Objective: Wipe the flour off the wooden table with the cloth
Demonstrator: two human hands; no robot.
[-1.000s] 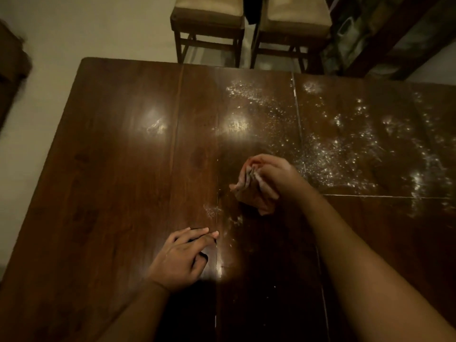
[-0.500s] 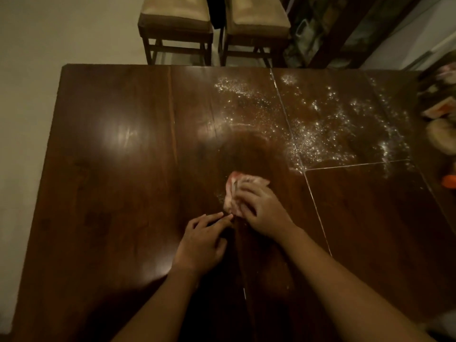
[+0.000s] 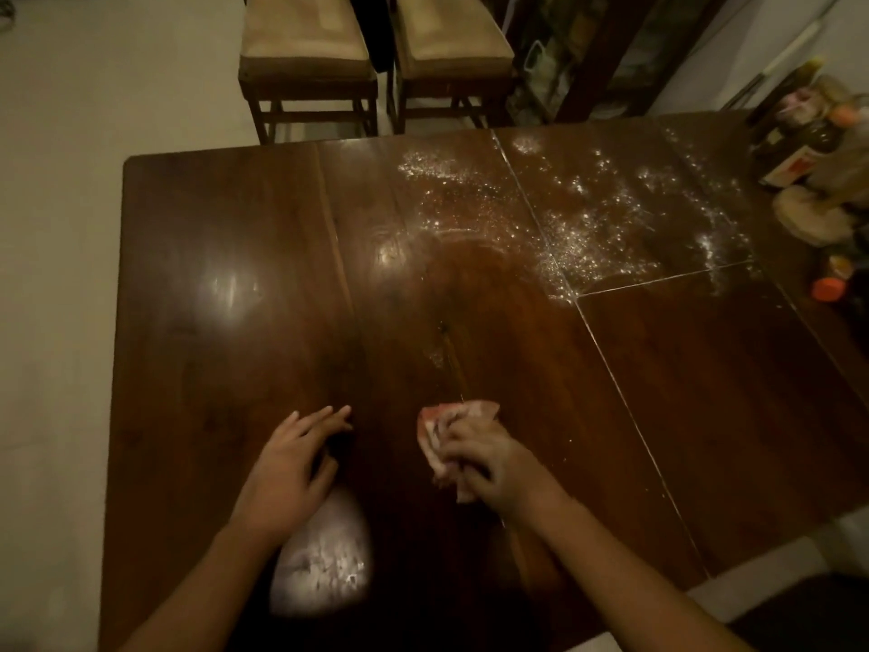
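One wooden table (image 3: 225, 331) fills the view, dark and glossy, its top crossed by several pale seams. Two hands are on it, both near the table's near edge.

The right hand (image 3: 491, 465) is clenched round the one cloth (image 3: 449, 423), a crumpled pinkish-red rag. Its fingers curl over the bunched fabric and press it down on the table, a little right of the table's middle line. Part of the cloth sticks out past the fingertips toward the far edge, and a corner shows below the palm.

The left hand (image 3: 287, 468) holds nothing. It lies released, palm down on the table's near left half, with fingers stretched forward and slightly spread. It is apart from the cloth, with bare wood between them.

The flour (image 3: 592, 228) lies in one broad scatter across the table's far right part, from the far edge down to a cross seam, thickest along the seams. One small faint smear (image 3: 437, 357) sits nearer the table's centre, beyond the cloth. A bright whitish patch (image 3: 324, 562) shows on the wood at the near edge beside the left wrist; whether it is flour or glare cannot be told.

Past the table's far edge stand two chairs (image 3: 305, 63) with tan cushions, side by side. At the table's far right corner is a cluster of bottles (image 3: 799, 152) and jars too dim to count, one with an orange lid (image 3: 828, 288).
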